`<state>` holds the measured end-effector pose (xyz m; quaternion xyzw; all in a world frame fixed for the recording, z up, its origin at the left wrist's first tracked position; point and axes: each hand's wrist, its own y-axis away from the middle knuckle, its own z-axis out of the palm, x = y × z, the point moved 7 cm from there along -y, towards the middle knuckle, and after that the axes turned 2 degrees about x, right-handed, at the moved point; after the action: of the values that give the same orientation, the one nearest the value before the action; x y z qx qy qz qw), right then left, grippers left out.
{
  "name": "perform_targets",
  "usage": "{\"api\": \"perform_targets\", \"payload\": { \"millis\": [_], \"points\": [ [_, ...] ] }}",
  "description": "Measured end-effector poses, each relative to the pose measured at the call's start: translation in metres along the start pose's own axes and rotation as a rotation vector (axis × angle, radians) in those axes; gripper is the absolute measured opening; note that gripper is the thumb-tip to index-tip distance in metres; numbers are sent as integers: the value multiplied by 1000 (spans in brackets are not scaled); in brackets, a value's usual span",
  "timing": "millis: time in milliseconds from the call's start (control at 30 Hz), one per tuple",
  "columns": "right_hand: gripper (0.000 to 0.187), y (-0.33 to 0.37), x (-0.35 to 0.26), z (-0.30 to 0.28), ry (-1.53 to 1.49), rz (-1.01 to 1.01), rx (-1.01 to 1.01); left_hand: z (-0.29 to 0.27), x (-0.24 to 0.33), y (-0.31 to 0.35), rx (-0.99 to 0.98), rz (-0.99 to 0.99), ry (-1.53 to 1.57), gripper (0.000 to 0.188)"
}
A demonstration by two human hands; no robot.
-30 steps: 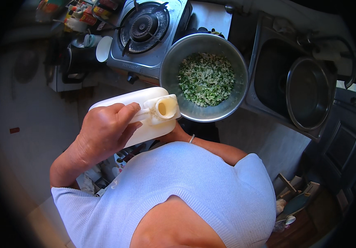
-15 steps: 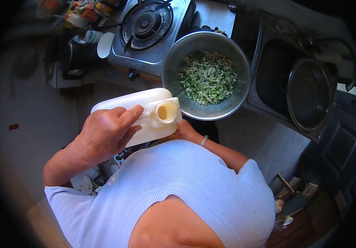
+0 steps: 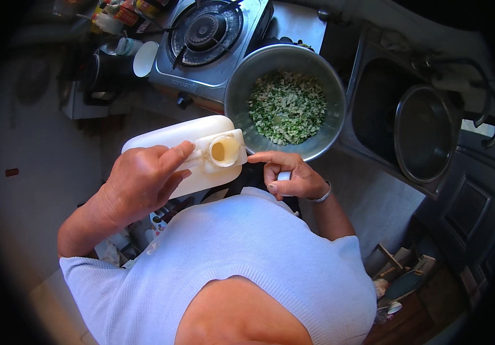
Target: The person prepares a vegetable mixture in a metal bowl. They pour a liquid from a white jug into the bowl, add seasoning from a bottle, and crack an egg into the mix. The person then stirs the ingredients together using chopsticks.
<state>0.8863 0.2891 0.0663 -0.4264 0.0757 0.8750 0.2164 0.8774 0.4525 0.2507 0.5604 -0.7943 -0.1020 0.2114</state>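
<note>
My left hand (image 3: 144,172) is closed round the handle of a whitish plastic jug (image 3: 172,136). The jug's round mouth faces up, uncapped, close to the near left rim of a metal bowl (image 3: 239,109). Chopped green and white filling (image 3: 287,107) covers the bowl's bottom. My right hand (image 3: 299,178) is just right of the jug. Its index finger reaches out to the edge of the mouth, while the thumb and curled fingers grip a small white cap (image 3: 284,176).
A gas stove (image 3: 204,34) stands beyond the jug, left of the bowl. To the right is a sink (image 3: 374,103) with a metal basin (image 3: 425,132) tilted in it. A dark pot (image 3: 106,75) and a white round lid-like piece (image 3: 145,59) are at the far left.
My right hand has come out from beneath the jug to the right of its mouth, now showing the cap. The jug has shifted slightly left and away from me.
</note>
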Motion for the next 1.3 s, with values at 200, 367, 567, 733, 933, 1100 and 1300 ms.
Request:
{"api": "perform_targets", "payload": {
  "millis": [200, 367, 567, 733, 933, 1100, 1300],
  "points": [
    [66, -6, 16, 8, -140, 45, 55, -1, -4, -1, 6, -19, 43, 47],
    [67, -2, 10, 0, -146, 16, 73, 3, -9, -2, -36, -66, 35, 45],
    [66, -5, 6, -1, -189, -35, 105, 3, -8, -4, -50, -90, 53, 44],
    [50, 8, -1, -21, -17, -32, 187, 5, -7, -7, 19, -60, 50, 34],
    [34, 23, -5, -27, 78, 58, 216, 6, -6, -1, 74, -62, 67, 34],
    [39, 27, 1, -21, 176, 108, 289, 17, -14, 19, 70, -121, 98, 35],
    [33, 32, 14, -17, 171, 48, 399, 6, -26, 24, 92, -87, 141, 20]
  ]
}}
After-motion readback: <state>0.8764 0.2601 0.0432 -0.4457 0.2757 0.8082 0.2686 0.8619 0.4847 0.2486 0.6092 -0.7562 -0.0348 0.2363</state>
